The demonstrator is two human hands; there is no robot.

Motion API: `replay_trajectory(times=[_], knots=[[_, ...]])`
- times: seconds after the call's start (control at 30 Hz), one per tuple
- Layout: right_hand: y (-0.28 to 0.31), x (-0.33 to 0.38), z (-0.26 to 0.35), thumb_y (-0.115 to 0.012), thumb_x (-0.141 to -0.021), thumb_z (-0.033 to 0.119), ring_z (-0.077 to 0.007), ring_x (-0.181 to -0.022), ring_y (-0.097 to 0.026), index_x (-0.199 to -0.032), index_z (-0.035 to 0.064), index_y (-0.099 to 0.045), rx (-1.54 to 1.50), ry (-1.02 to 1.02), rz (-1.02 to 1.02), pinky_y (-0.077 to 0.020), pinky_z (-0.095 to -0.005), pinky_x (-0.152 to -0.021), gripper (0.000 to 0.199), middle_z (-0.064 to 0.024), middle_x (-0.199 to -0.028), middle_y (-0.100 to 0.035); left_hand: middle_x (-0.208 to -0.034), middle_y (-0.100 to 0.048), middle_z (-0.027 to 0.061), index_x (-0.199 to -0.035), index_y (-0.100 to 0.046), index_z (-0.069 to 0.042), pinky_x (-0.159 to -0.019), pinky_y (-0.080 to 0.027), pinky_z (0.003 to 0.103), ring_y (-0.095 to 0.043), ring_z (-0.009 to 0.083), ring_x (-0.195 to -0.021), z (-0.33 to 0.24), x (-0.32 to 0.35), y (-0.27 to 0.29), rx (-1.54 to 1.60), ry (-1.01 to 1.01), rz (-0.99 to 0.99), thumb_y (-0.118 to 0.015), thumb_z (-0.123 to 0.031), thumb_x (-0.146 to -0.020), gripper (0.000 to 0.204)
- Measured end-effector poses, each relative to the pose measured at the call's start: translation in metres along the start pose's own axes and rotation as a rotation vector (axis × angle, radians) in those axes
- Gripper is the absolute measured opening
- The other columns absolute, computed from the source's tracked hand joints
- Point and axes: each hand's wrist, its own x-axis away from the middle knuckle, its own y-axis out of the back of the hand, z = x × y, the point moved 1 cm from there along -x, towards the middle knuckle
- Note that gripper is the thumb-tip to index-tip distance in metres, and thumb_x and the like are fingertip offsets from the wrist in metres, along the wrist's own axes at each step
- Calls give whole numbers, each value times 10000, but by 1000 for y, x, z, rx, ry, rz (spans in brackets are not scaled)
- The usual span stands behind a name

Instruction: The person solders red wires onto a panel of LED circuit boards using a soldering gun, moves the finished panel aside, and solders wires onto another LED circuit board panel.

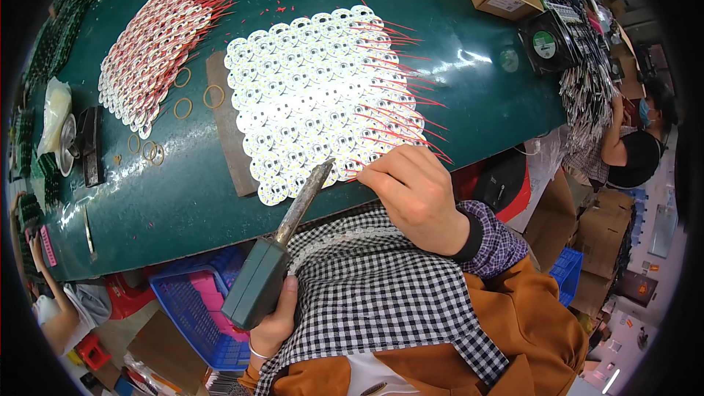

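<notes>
Left hand (pixel 273 326) wrapped around soldering iron (pixel 282 246) handle (tip angled up toward right fingertips). Right hand (pixel 414 194) knuckles up, fingers (pixel 381 172) pinched together on red-wired round boards (pixel 323 95).

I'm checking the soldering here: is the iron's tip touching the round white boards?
Cannot tell. In the head view the soldering iron tip ends over the round white boards, but no contact or gap shows plainly.

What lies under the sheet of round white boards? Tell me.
A dark brown mat juts out along the left edge of the round white boards, resting on the green table. How far it reaches underneath is covered.
</notes>
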Motion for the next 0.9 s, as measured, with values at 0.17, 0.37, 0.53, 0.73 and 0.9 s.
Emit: replay_trajectory(times=[0.17,0.37,0.53,0.73,0.9], knots=[[-3,-10,-8,-677,-720,-6,-229,-791,-604,-901,17,-675,-60,-27,-74,-486,-349,-679,183,-62,-839,-598,-1040,-688,76,-1204,-640,20,-623,-506,237,-607,99,-699,-1,-7,2,-6,0,48,-696,52,-865,345],[-16,-14,-16,-665,-713,-47,-241,-781,-596,-908,20,-677,-84,-91,-65,-501,-363,-674,206,-65,-829,-592,-1046,-684,72,-1199,-647,7,-640,-505,237,-610,95,-736,-7,-17,-3,-25,46,66,-710,19,-874,331],[-20,-14,-17,-655,-719,-36,-233,-773,-587,-906,20,-678,-78,-85,-66,-498,-358,-686,196,-65,-835,-590,-1061,-687,75,-1191,-650,7,-695,-519,252,-630,111,-796,-5,-25,-3,-73,-21,109,-721,0,-876,324],[-19,-16,-18,-647,-725,-19,-229,-773,-584,-907,21,-671,-62,-82,-44,-496,-353,-686,188,-64,-830,-584,-1036,-691,79,-1156,-665,5,-750,-523,271,-640,128,-838,-1,-27,-8,-80,-7,107,-743,-30,-874,295],[-19,-16,-18,-644,-723,-18,-226,-774,-583,-904,24,-669,-49,-74,-46,-494,-348,-687,187,-63,-829,-580,-923,-678,49,-1080,-673,2,-709,-504,269,-623,123,-791,-8,-30,-8,-86,71,100,-751,-41,-874,225]])
